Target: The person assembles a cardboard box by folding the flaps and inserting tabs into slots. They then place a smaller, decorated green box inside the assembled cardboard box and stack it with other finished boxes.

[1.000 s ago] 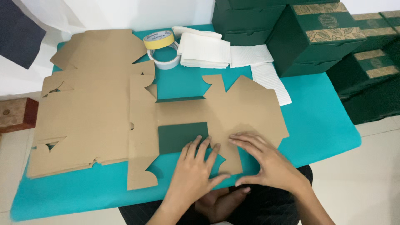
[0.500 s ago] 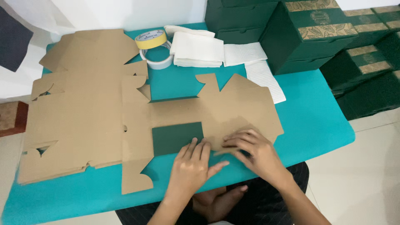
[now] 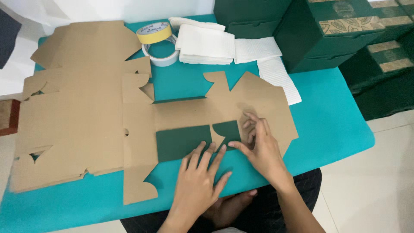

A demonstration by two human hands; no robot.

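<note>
A flat brown cardboard box blank (image 3: 194, 114) lies unfolded on the teal table (image 3: 327, 125), its near flaps folded over to show dark green faces (image 3: 179, 142). My left hand (image 3: 196, 183) presses flat, fingers spread, on the near edge of the green flap. Next to it, my right hand (image 3: 261, 149) rests on the blank's right part, fingers bent, pressing a small green flap down. Neither hand grips anything.
A stack of brown cardboard blanks (image 3: 73, 108) covers the table's left. Two tape rolls (image 3: 157, 41) and folded white sheets (image 3: 207, 43) lie at the back. Dark green boxes with gold bands (image 3: 327, 34) stand at the back right. The floor drops off to the right.
A small flap beside the green panel has been turned over, showing more green. My right hand moved up onto it and curled its fingers. My left hand stayed flat.
</note>
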